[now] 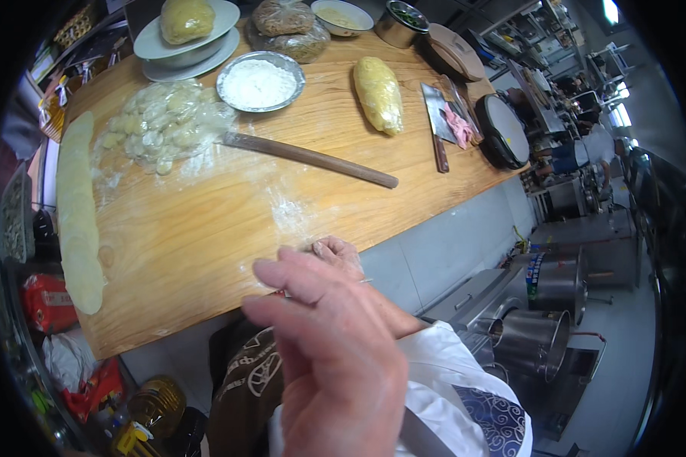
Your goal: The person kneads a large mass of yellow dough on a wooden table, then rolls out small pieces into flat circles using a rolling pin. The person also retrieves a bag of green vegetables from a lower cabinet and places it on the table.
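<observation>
My left hand is raised close to the camera, blurred, with fingers bent and a little apart and nothing seen in it. Behind it, my right hand is curled at the front edge of the wooden table; the left hand covers part of it, so I cannot tell whether it holds anything. Loose flour lies just beyond the right hand. Farther back rests a wooden rolling pin, apart from both hands. A long flat strip of dough lies along the table's left end.
Plastic-covered dough pieces lie beside a metal bowl of flour. A wrapped dough loaf, a cleaver and a round black griddle stand rightward. Steel pots stand on the right; a person is farther off.
</observation>
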Demonstrator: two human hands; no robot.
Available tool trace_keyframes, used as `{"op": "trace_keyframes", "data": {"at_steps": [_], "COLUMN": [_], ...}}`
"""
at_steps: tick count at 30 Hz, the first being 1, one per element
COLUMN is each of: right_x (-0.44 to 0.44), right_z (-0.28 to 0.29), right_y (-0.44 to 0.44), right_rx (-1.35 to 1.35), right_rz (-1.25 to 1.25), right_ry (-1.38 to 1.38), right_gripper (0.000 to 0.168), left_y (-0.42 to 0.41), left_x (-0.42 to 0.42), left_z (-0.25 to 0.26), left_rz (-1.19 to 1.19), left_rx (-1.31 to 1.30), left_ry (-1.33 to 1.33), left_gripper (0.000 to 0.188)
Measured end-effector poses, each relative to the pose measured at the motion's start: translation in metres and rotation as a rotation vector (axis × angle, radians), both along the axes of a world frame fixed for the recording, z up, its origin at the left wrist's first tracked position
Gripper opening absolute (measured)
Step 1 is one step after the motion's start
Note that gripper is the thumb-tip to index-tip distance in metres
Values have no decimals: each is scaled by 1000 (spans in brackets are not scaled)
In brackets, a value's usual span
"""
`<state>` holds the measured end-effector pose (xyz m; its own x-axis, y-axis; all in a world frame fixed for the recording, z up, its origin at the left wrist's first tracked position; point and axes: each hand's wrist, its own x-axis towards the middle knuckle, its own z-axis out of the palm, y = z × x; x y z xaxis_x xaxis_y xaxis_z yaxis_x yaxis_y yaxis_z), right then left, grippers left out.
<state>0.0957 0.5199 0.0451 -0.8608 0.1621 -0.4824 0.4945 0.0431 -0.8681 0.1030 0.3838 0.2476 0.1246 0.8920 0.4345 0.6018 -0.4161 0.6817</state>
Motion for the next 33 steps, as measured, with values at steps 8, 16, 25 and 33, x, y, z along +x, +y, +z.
{"op": "trace_keyframes", "data": {"at_steps": [8, 16, 25, 33], "right_x": [29, 25, -38, -134], "right_z": [172, -14, -22, -47], "right_y": [-73, 23, 128, 172], "right_rx": [-73, 327, 1279, 1186], "right_rz": [-582, -217, 18, 528], "right_ry": [288, 101, 628, 725], "right_gripper": [11, 19, 50, 26], "left_y": [-5, -19, -122, -105], "left_x": [29, -66, -88, -71], "left_z": [14, -63, -250, -268], "left_rz": [-68, 412, 1434, 1592], "left_rx": [130, -9, -433, -393], "left_ry": [41, 210, 139, 208], "left_gripper": [16, 17, 41, 42]}}
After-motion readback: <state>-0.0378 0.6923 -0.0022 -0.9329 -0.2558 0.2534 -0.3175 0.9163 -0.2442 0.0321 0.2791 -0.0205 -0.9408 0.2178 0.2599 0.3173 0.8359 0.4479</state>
